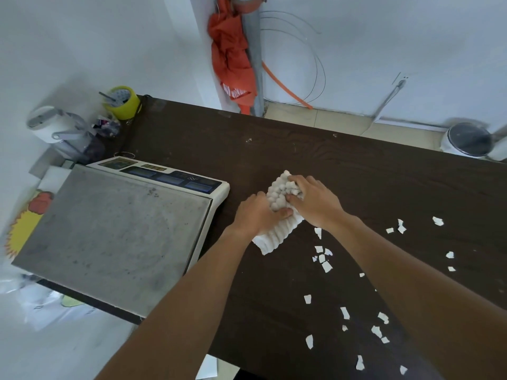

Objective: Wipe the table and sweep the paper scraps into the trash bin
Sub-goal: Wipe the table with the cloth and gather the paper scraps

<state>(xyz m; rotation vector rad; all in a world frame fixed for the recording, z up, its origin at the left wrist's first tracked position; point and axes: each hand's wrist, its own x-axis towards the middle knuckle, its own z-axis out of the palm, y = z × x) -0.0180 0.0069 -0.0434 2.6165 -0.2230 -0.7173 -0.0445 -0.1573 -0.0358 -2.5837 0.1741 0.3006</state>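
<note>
Both forearms reach forward from the bottom edge and meet over the dark counter point(356, 174). Of the hands, the left hand point(256, 216) and right hand point(317, 202) each curl their fingers into a white ribbed cloth point(282, 233), bunching it on the counter just right of a scale point(123, 229). Paper scraps point(326, 266) lie scattered near the cloth, and the trash bin point(466, 139) stands past the counter's far right edge.

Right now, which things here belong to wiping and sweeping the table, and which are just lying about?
For the job: white cloth, gripped by left hand and right hand; paper scraps; dark table; trash bin on the floor beyond.
Lying about: weighing scale, yellow tape roll, orange umbrella against the wall.
</note>
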